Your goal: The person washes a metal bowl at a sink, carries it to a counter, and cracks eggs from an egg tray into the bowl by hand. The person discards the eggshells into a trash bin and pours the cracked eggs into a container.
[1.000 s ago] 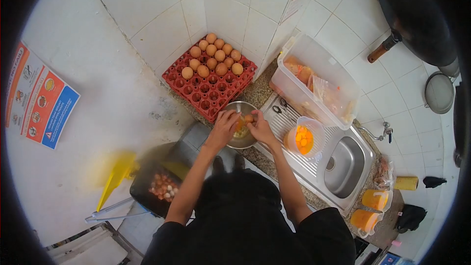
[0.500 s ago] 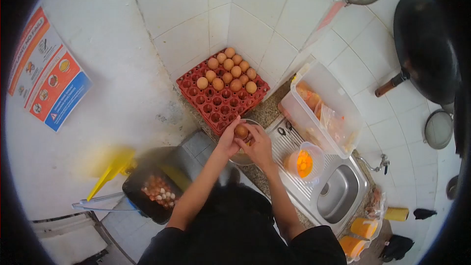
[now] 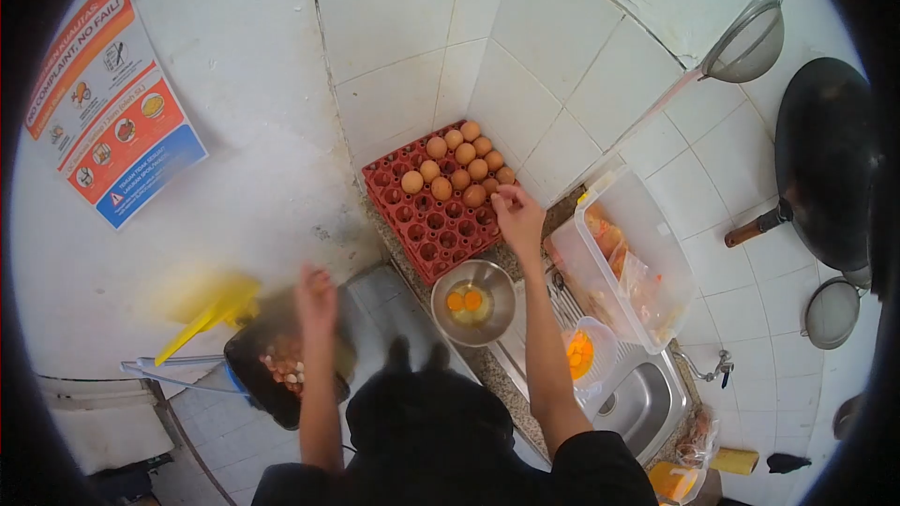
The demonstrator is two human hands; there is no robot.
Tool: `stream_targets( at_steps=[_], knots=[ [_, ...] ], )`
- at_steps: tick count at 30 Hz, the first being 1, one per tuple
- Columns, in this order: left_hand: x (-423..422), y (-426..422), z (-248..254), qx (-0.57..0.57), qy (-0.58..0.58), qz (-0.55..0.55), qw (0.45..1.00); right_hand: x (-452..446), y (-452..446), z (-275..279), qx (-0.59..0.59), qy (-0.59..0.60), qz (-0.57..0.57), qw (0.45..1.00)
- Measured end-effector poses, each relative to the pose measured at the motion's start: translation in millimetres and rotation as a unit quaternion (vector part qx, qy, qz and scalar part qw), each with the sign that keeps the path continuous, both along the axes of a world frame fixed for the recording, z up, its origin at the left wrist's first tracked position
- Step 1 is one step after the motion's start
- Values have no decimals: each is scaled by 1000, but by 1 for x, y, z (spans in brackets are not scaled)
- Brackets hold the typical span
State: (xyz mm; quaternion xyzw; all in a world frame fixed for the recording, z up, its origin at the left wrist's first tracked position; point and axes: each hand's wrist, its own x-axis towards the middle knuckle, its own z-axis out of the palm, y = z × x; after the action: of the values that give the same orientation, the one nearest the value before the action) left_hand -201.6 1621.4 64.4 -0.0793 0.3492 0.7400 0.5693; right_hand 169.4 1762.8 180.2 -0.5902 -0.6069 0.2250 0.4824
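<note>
Right hand (image 3: 518, 220) at the right edge of the red egg tray (image 3: 436, 234), fingers bent toward the thumb, tips right beside the brown eggs (image 3: 460, 179); cannot tell whether they touch or pinch 1. Left hand (image 3: 317, 298) raised over the black bin (image 3: 267, 409) – blurred, so finger spread and any contents cannot be told.

Eggs grouped toward the back and right of the tray, which sits on the counter in the wall corner. Metal bowl (image 3: 499, 283) just in front of the tray, between the 2 forearms: 2 yolks (image 3: 472, 300) in clear egg white, lying side by side. Plastic tub (image 3: 607, 356) of many orange yolks to the right of the bowl, partly behind the right forearm, beside the sink (image 3: 649, 412).

Clear plastic box (image 3: 656, 253) behind the tub – bagged food inside. Broken shells (image 3: 283, 367) piled in the bin. On the right wall: 1 dark wok (image 3: 825, 159), 2 strainers (image 3: 750, 47).
</note>
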Motion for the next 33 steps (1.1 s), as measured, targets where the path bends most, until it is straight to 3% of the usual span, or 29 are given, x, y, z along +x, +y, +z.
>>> stream_targets(
  at_steps=[1,3,4,6,9,11,13,14,15,16,18,20,23,24,26,29,32,33],
  knots=[
    [-57,-30,-59,86,52,17,995,5,17,0,5,-47,5,999],
    [-125,-97,-101,42,241,14,969,14,42,0,8,-140,30,990],
    [-144,-120,-91,4,128,31,991,17,54,1,8,-184,53,981],
    [-172,-169,-95,-155,34,112,981,13,68,6,7,-230,96,968],
    [-170,-221,-106,-216,74,132,965,2,72,17,-15,-281,160,946],
    [-159,-234,-124,-175,95,126,972,-3,72,19,-35,-366,200,908],
    [-143,-230,-158,-32,141,112,983,-6,72,15,-8,-408,227,884],
    [-116,-213,-111,10,134,8,991,-6,71,13,4,-428,241,871],
    [-116,-208,-134,-97,194,24,976,-8,70,15,4,-440,246,864],
    [-118,-195,-161,-138,299,-28,944,-9,68,17,3,-452,250,856],
    [-123,-171,-216,-231,499,-120,826,-9,67,20,17,-471,256,844],
    [-31,-113,-83,-150,446,-90,878,-8,65,19,47,-483,259,835],
    [41,-57,-2,-64,467,-212,856,7,62,15,106,-422,251,864],
    [65,-45,26,-16,460,-244,854,8,54,18,77,-375,227,895],
    [111,-24,74,39,357,-335,871,10,20,33,18,-280,180,943],
    [179,1,97,82,210,-348,910,2,-49,47,-53,-119,142,981],
    [225,22,87,68,51,-313,946,-1,-98,24,-42,-210,143,966],
    [232,23,82,63,9,-309,949,0,-108,22,-98,-157,143,972]
  ],
)
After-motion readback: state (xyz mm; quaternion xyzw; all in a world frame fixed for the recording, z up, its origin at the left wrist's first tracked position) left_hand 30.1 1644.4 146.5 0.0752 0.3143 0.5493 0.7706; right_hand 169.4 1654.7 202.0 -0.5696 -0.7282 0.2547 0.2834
